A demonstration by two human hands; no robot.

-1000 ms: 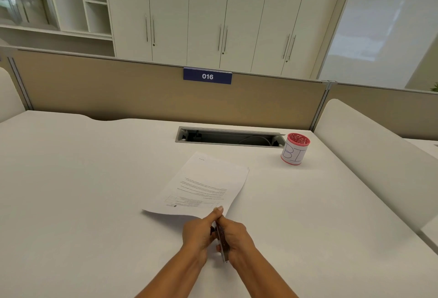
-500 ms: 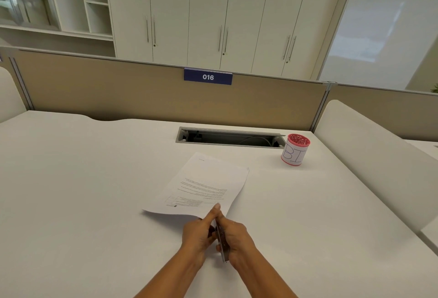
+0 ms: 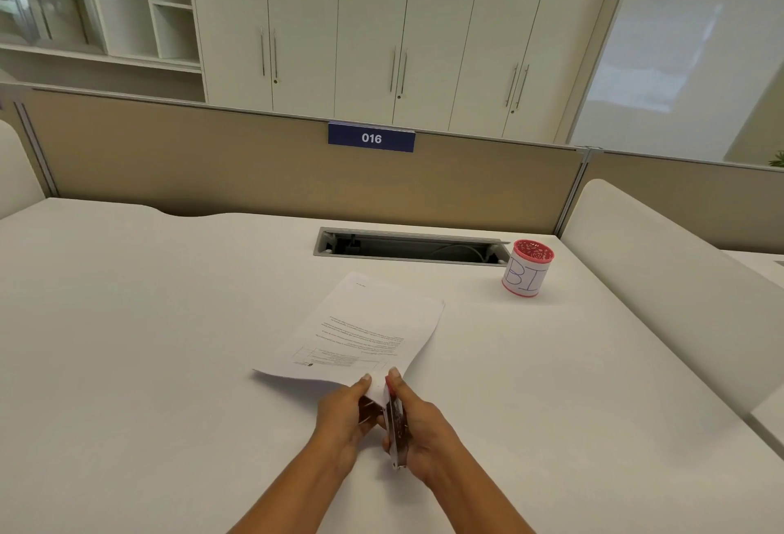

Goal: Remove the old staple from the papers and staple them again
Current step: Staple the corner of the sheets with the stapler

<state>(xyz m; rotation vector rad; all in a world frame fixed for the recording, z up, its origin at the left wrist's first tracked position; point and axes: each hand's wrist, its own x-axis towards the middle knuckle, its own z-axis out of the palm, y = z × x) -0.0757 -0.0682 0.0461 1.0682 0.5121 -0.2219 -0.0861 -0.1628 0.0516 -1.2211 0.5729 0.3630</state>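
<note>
The printed papers [image 3: 360, 325] lie on the white desk [image 3: 148, 342], their near corner lifted off the surface. My left hand [image 3: 343, 410] pinches that near corner between thumb and fingers. My right hand [image 3: 420, 423] grips a dark, shiny stapler [image 3: 396, 427] held on edge, its front end against the same corner. The staple itself is hidden between my hands.
A pink mesh cup [image 3: 528, 268] with a white label stands at the back right. A cable slot [image 3: 407, 245] is cut into the desk behind the papers. A beige partition [image 3: 254, 168] closes the far edge, and a white divider [image 3: 662, 279] runs along the right.
My two thumbs have drawn slightly apart at the paper corner, showing more of the stapler between them. The papers have stayed in place.
</note>
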